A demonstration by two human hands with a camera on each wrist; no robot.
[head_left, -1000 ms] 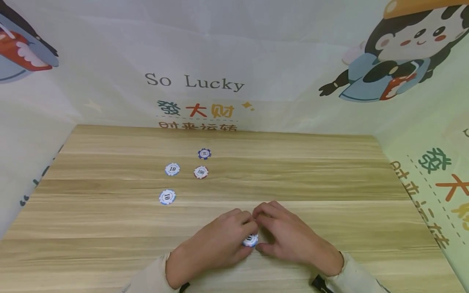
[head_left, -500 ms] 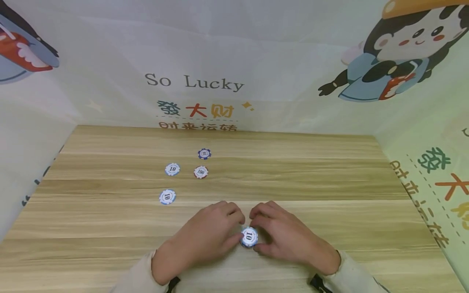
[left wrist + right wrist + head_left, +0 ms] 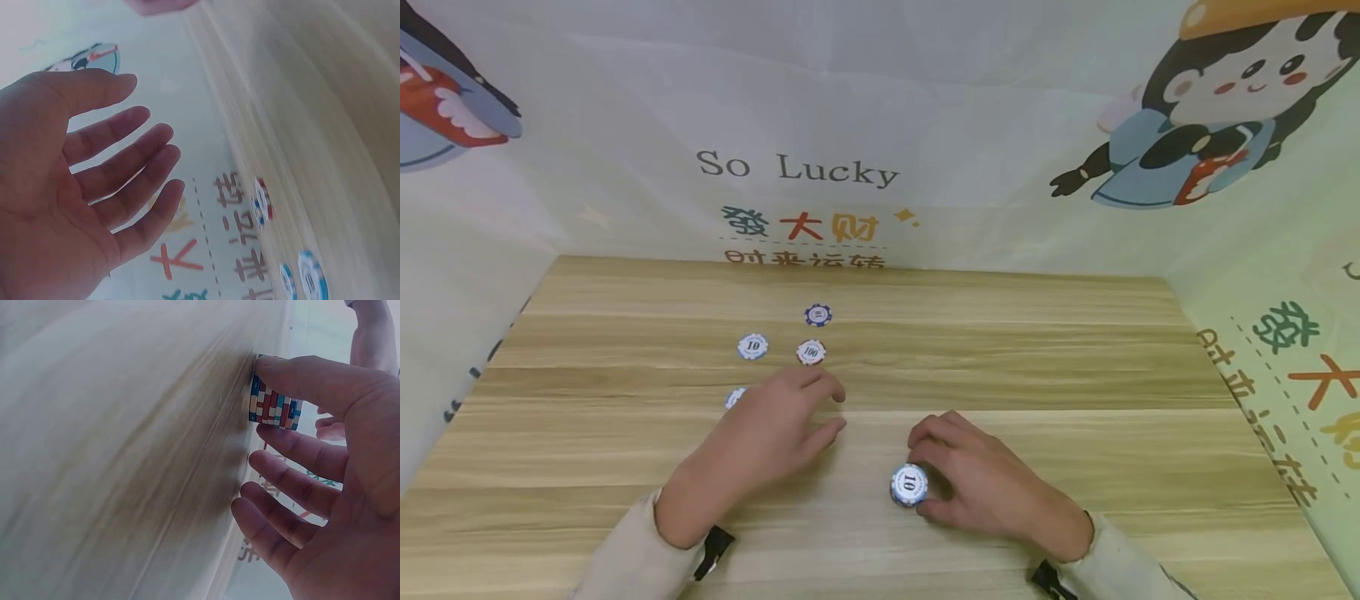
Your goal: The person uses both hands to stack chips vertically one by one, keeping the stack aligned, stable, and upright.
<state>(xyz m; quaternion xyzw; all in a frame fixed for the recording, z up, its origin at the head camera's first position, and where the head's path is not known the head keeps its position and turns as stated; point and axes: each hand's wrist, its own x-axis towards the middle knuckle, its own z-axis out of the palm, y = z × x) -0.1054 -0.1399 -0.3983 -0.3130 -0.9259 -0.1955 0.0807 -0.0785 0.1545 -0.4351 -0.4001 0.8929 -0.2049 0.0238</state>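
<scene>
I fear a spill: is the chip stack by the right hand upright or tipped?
Upright: the chip stack stands on the table, layers piled, its 10 facing up.

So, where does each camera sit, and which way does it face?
Head: on the head, facing forward and down at the brown wood-grain table, white printed backdrop, loose round poker chips and blue-red-white chip stack; left hand, right hand and cream fabric sleeves show.
Left wrist: on the left wrist, looking past the left hand's palm at the backdrop and loose chips.
Right wrist: on the right wrist, facing along the table at the stack; right hand shows, left hand behind.
Head and right wrist share the stack.
</scene>
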